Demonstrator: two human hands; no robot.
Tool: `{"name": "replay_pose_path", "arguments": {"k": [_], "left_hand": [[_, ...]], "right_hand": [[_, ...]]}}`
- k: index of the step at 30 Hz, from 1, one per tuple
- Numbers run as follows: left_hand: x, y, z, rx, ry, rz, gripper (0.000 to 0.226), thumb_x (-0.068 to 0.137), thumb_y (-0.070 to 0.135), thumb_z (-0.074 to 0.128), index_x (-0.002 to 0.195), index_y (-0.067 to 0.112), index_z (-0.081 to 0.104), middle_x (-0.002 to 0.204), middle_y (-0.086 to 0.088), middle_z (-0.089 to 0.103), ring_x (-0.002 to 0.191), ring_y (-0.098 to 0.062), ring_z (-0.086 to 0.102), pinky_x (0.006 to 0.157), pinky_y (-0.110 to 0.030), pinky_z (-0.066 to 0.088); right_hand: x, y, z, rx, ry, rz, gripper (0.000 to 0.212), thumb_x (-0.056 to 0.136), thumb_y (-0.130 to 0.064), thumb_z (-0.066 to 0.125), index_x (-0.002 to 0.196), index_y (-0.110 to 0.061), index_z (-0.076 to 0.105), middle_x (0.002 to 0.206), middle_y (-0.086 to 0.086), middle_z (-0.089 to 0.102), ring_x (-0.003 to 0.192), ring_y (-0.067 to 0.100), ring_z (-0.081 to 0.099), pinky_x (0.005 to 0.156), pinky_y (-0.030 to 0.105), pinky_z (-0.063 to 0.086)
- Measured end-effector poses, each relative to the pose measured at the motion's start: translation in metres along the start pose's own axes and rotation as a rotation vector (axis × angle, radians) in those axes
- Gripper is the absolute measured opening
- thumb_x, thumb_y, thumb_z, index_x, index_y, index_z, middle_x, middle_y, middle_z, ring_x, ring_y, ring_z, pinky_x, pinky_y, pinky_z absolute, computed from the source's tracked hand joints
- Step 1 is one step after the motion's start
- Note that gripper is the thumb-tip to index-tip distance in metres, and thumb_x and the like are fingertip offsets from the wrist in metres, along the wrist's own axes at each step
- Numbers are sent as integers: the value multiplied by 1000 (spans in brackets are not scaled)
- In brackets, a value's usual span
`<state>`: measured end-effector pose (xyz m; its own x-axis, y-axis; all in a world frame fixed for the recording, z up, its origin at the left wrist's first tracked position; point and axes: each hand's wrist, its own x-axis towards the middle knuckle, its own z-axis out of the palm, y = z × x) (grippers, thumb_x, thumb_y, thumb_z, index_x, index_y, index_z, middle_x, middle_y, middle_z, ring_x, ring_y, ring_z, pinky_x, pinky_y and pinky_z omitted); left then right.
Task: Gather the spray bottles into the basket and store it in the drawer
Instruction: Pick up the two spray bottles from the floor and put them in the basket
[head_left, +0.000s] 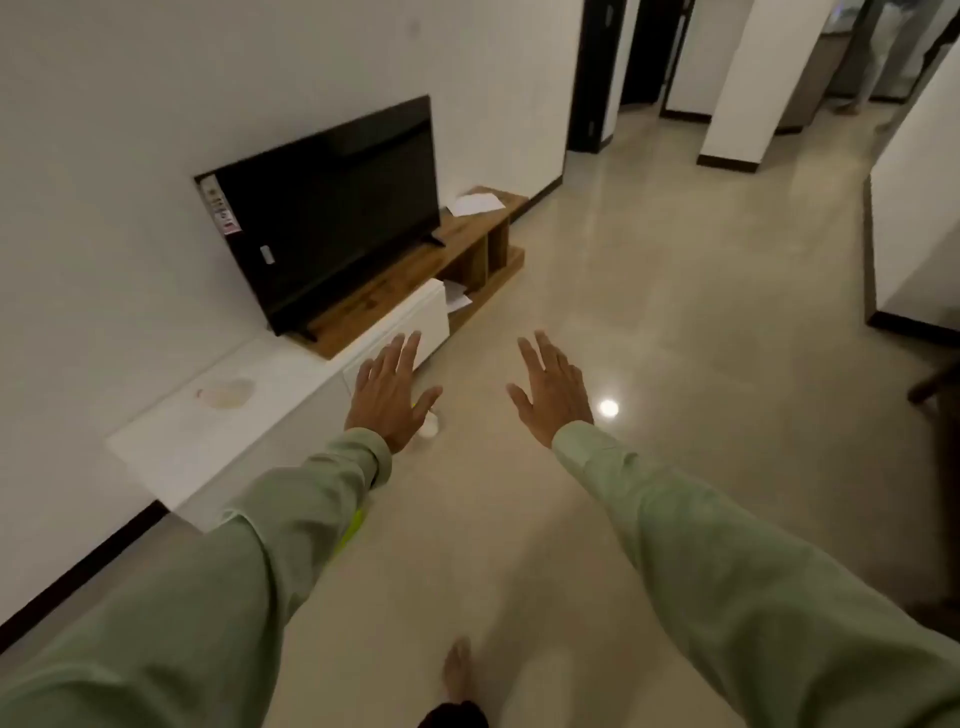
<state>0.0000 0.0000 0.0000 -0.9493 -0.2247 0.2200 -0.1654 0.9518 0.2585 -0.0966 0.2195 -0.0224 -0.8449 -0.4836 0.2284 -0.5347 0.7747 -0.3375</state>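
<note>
My left hand (387, 395) and my right hand (550, 392) are both stretched out in front of me, palms down, fingers spread, holding nothing. Under my left hand a small white object (431, 427) shows on the floor, mostly hidden, so I cannot tell what it is. A yellow-green edge (350, 532) peeks out beneath my left sleeve. A white drawer front (415, 322) stands slightly out from the low white cabinet (208, 441) just beyond my left hand. No basket is visible.
A black TV (332, 208) stands on a wooden stand (415, 270) against the left wall, with papers (472, 203) on it. The glossy floor (675, 338) stretches right toward a hallway. My bare foot (457, 670) is at the bottom.
</note>
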Motion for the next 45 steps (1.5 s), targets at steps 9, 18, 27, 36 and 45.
{"name": "replay_pose_path", "arguments": {"k": [9,18,27,36,45], "left_hand": [[135,5,107,-46,-220,76,76,95,55,44,155,18,16,162,-10,23,149,-30,24,122,-49,20],[267,37,199,-75,-409,111,76,96,48,49,156,16,16,162,-12,21,147,-29,25,119,-45,23],[404,72,326,-91,-549,-23,77,95,48,50,156,17,14,162,-12,20,148,-31,24,120,-45,23],[505,59,494,-164,-659,-151,75,97,49,44,157,22,7,166,-6,9,153,-25,11,123,-45,17],[533,-21,789,-216,-744,-171,74,97,50,43,157,21,9,166,-7,11,153,-25,11,123,-42,16]], "right_hand": [[87,90,48,0,-104,250,67,103,-42,47,160,-20,19,169,9,14,152,28,24,120,45,27],[179,206,95,56,-220,475,68,100,-36,53,158,-18,22,165,11,22,149,29,28,113,45,32],[309,363,163,172,-409,627,68,100,-34,53,158,-18,21,161,8,30,141,30,36,110,44,35],[400,468,309,324,-539,813,70,98,-35,57,157,-18,24,155,8,38,142,30,37,112,43,34],[417,562,599,493,-500,1024,73,92,-41,64,153,-18,30,151,9,44,136,31,44,109,46,39]]}}
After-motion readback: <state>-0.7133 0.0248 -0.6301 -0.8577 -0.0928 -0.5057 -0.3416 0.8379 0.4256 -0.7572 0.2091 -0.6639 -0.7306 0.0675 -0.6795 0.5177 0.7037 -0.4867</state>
